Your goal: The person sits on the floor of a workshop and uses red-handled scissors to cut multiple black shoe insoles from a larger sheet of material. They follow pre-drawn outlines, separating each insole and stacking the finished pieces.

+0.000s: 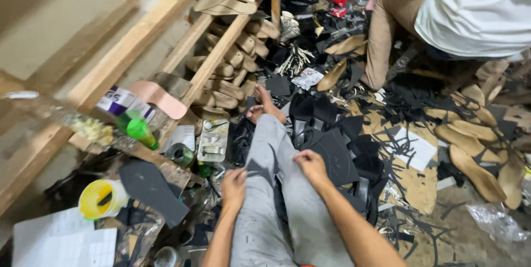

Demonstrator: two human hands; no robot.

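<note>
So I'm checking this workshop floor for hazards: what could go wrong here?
The bare foot lies stretched among black offcuts, so a sharp scrap could cut it. The yellow tub sits open near the left hand; an elbow might tip it. Both hands rest on the grey trousers, holding nothing.

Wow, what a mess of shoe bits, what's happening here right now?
A person sits on the floor of a shoemaking workshop, legs stretched out. Both hands rest on the grey trousers: the left hand and right hand look empty. Black sole cutouts lie beside the right leg, a dark insole and a yellow glue pot to the left. Another person crouches at the top right.
</note>
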